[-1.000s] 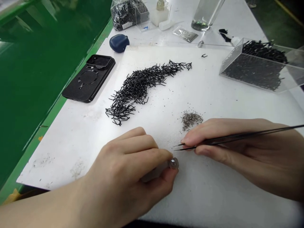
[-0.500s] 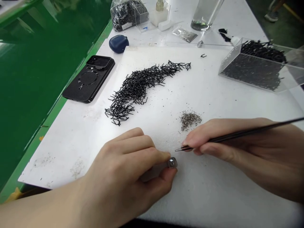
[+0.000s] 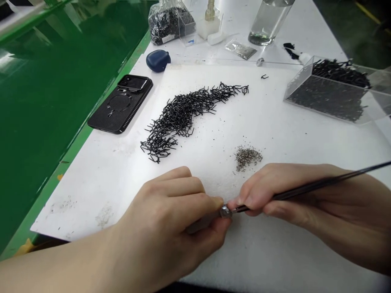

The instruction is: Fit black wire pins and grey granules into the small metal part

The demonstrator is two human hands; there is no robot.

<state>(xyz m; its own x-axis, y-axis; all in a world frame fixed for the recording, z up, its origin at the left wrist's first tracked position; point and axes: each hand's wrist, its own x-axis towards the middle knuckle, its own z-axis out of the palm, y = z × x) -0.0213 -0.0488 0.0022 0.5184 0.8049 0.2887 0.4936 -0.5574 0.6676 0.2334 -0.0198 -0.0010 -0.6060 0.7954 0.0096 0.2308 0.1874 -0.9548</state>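
Observation:
Between the thumb and index finger of my left hand [image 3: 171,219] is a small shiny metal piece [image 3: 225,211]. My right hand [image 3: 305,199] grips dark tweezers [image 3: 305,188] like a pen, their tips at the right side of the metal piece. Whether anything is between the tips is too small to tell. Just beyond my right fingertips lies a small pile of tiny brownish metallic bits [image 3: 248,158]. A long heap of black forked pieces [image 3: 183,112] spreads over the white mat [image 3: 214,146].
A black phone [image 3: 120,103] and a dark blue case [image 3: 158,60] lie at the left. Farther back are a bag of black pieces [image 3: 168,24], a small packet [image 3: 240,49] and a glass of clear liquid [image 3: 269,22]. At the right stands a clear box [image 3: 330,95] of black pieces.
My right hand has moved down and left, bringing the tweezer tips from beside the metal piece to it. The whole view has shifted slightly.

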